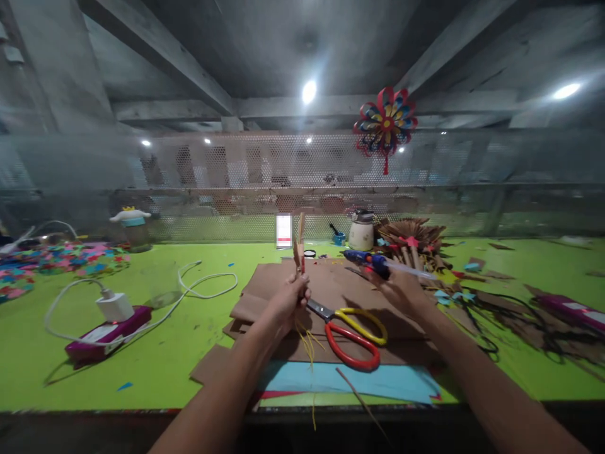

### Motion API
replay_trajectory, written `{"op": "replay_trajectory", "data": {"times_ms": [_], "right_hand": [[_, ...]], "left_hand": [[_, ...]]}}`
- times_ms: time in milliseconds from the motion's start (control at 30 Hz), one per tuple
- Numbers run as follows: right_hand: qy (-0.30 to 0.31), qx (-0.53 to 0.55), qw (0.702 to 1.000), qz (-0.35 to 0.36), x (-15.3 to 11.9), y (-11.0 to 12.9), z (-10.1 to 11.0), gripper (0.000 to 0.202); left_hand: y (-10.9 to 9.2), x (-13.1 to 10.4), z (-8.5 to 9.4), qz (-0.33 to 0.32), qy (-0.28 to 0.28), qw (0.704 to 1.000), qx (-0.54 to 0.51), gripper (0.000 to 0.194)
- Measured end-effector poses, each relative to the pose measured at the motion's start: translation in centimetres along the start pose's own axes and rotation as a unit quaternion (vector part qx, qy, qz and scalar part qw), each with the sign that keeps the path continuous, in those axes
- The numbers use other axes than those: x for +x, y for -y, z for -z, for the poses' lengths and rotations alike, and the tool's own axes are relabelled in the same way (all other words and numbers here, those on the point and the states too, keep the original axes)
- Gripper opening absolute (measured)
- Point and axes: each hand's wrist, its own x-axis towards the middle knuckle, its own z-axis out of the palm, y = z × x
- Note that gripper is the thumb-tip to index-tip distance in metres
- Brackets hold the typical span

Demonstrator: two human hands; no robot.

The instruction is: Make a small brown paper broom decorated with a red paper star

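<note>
My left hand (293, 293) is closed around the lower end of a narrow upright brown paper piece (297, 252), which has a little red on it. Thin yellow strings (308, 347) hang below this hand; where they are fastened is hidden. In my right hand (399, 287) is a blue hot glue gun (362, 257), its nozzle pointing left, with a clear glue stick (416, 271) out of its back. Between my arms, scissors (326, 313) with one red and one yellow handle lie on stacked brown paper sheets (274, 282). Light blue paper (340, 379) lies nearer me.
On the left are a purple power strip (87, 343) with white charger (115, 308) and cable, a glass (163, 284) and colourful paper cutouts (89, 255). Behind stand a phone (283, 230) and a jar (362, 232). Folded paper pieces (416, 236) and black-handled scissors (486, 343) lie right.
</note>
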Motion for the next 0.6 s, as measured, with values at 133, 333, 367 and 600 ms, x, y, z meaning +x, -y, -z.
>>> {"op": "replay_trajectory", "data": {"times_ms": [133,333,367,600], "right_hand": [[0.099,-0.026,0.994,0.029,0.8,-2.1,-0.7,0.027],[0.201,-0.098,0.975,0.003,2.8,-4.1,-1.5,0.018],[0.196,-0.107,0.975,0.001,3.2,-4.4,-1.5,0.018],[0.149,-0.095,0.984,-0.022,4.6,-4.4,-1.7,0.015]], "left_hand": [[-0.4,0.4,0.5,-0.007,-0.011,1.0,-0.006,0.022],[-0.2,0.6,0.5,-0.021,0.014,1.0,-0.009,0.021],[-0.1,0.6,0.4,-0.015,0.021,1.0,-0.002,0.022],[0.6,0.3,-0.3,0.0,0.051,0.999,0.006,0.025]]}}
